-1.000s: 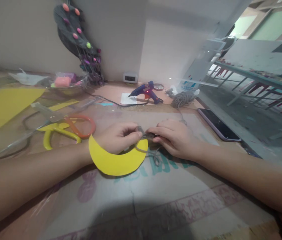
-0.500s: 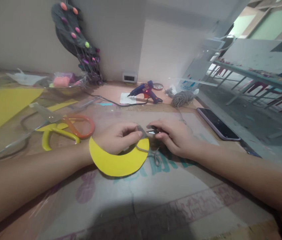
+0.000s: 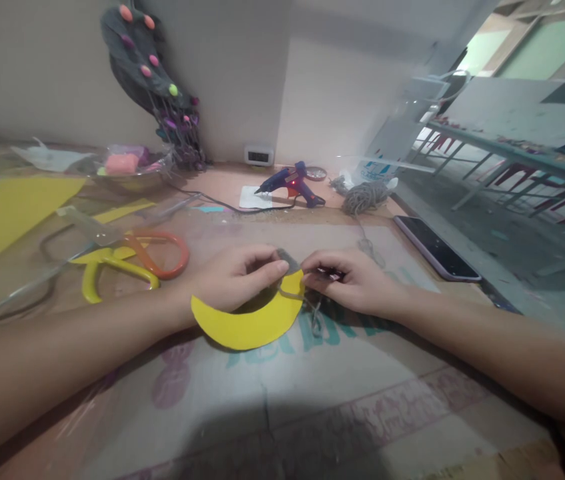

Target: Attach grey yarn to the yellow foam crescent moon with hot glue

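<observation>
My left hand [image 3: 242, 275] is closed on a yellow crescent-shaped cutout [image 3: 245, 332], pinching its upper tip between thumb and fingers. Grey yarn [image 3: 288, 260] is wrapped around that tip, and a strand crosses the yellow face to a loose loop hanging on the right. My right hand [image 3: 345, 280] is closed at the crescent's right edge, its fingertips touching it by the wrapped yarn. Curled in those fingers is a small dark tool [image 3: 331, 273], mostly hidden, which looks like thread snips.
Large scissors [image 3: 127, 250] with orange and yellow handles lie left, beside yellow sheet material [image 3: 7, 217]. Behind are a glue gun [image 3: 289, 181], a small digital clock [image 3: 259, 155] and a grey yarn ball [image 3: 366, 197]. A phone [image 3: 437, 250] lies right; a decorated grey crescent [image 3: 137, 60] stands back left.
My right hand has moved in to touch the crescent's edge, and the metal tip seen between its fingers is now hidden. The crescent has shifted slightly right and tilted.
</observation>
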The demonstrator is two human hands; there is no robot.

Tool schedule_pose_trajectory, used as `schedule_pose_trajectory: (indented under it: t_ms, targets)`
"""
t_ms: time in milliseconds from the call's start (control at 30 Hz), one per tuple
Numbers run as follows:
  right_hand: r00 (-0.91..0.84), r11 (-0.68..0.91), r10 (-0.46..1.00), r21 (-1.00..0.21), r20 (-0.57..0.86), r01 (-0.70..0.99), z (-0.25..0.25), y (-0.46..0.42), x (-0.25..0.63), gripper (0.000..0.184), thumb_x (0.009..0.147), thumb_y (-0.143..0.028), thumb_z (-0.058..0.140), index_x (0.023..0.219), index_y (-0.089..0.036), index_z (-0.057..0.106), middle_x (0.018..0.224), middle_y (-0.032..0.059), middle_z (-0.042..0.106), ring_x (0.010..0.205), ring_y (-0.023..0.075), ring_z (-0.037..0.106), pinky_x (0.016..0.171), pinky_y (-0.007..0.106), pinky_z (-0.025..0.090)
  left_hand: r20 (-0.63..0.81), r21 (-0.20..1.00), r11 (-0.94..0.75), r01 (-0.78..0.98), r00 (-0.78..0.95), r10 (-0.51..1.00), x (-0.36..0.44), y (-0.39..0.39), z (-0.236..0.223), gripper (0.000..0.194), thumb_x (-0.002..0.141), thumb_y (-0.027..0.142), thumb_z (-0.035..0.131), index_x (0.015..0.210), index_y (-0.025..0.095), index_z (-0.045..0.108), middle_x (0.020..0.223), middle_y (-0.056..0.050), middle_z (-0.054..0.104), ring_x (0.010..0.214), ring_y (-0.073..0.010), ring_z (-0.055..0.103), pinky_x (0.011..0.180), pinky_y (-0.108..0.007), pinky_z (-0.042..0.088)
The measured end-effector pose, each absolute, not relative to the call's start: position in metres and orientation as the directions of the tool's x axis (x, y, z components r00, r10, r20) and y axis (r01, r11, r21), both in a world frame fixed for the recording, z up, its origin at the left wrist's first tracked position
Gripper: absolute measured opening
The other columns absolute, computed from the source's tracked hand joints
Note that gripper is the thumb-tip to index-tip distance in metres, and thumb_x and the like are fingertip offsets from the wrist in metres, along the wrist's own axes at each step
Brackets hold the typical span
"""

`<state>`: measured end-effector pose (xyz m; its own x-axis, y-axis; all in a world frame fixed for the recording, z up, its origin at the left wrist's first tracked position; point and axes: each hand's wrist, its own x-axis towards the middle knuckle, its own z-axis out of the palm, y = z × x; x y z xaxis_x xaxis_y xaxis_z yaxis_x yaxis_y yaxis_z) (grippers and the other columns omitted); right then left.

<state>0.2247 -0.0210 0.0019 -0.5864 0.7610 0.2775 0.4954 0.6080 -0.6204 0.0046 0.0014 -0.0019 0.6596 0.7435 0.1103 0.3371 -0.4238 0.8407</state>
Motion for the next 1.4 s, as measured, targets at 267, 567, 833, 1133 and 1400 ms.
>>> schedule_pose_trajectory:
  t_ms: [267, 567, 833, 1133, 1400]
  targets:
    - [-0.601, 0.601, 0.758, -0.63, 0.254, 0.492, 0.0031, -0.0225, 0.2226, 0.009, 0.085, -0.019, 0.056, 0.083, -0.014, 0.064, 0.066, -0.0013, 0.061, 0.055, 0.0074, 0.049, 0.049, 0.017, 0.036, 0.104, 0.865, -0.394, 0.31, 0.658, 0.746, 0.006, -0.0014, -0.0012, 0.027, 0.086, 0.042, 0.053, 0.083, 0.016, 0.061, 0.068, 0.002, 0.054, 0.062, -0.0097, 0.048, 0.054, -0.018, 0.039]
    - [-0.642, 0.686, 0.701, -0.539, 0.311, 0.488, 0.0012, -0.023, 0.2251, 0.007, 0.085, -0.019, 0.057, 0.089, -0.015, 0.062, 0.074, 0.0003, 0.065, 0.06, 0.0091, 0.054, 0.054, 0.019, 0.039, 0.096, 0.868, -0.393, 0.303, 0.675, 0.732, 0.0068, -0.0003, 0.0014, 0.031, 0.088, 0.039, 0.046, 0.07, 0.016, 0.054, 0.062, 0.003, 0.049, 0.059, -0.0096, 0.045, 0.054, -0.02, 0.037]
    - [-0.639, 0.777, 0.624, -0.27, 0.449, 0.568, 0.0033, -0.0198, 0.2301, 0.03, 0.097, -0.032, 0.041, 0.111, -0.012, 0.058, 0.092, 0.0096, 0.066, 0.077, 0.0179, 0.057, 0.068, 0.029, 0.043, 0.119, 0.852, -0.403, 0.332, 0.629, 0.769, 0.0061, 0.0001, 0.0057, 0.026, 0.085, 0.035, 0.048, 0.066, 0.017, 0.053, 0.059, 0.004, 0.046, 0.056, -0.0096, 0.043, 0.052, -0.021, 0.035]
    - [-0.7, 0.787, 0.549, 0.0, 0.457, 0.618, 0.0034, -0.0167, 0.2299, 0.042, 0.1, -0.038, 0.034, 0.102, -0.011, 0.066, 0.071, 0.0063, 0.061, 0.066, 0.0186, 0.048, 0.063, 0.031, 0.03, 0.106, 0.837, -0.396, 0.378, 0.598, 0.795, 0.0052, 0.0027, 0.0036, 0.027, 0.085, 0.037, 0.048, 0.068, 0.017, 0.053, 0.059, 0.004, 0.047, 0.057, -0.0104, 0.045, 0.051, -0.021, 0.034]
    - [-0.727, 0.797, 0.527, 0.041, 0.439, 0.603, 0.0036, -0.0163, 0.2294, 0.037, 0.099, -0.035, 0.038, 0.103, -0.011, 0.066, 0.073, 0.0059, 0.061, 0.066, 0.0181, 0.048, 0.063, 0.03, 0.028, 0.069, 0.852, -0.36, 0.38, 0.6, 0.797, 0.0054, 0.0031, 0.0047, 0.027, 0.085, 0.036, 0.046, 0.067, 0.017, 0.052, 0.058, 0.004, 0.048, 0.056, -0.0103, 0.045, 0.051, -0.022, 0.034]
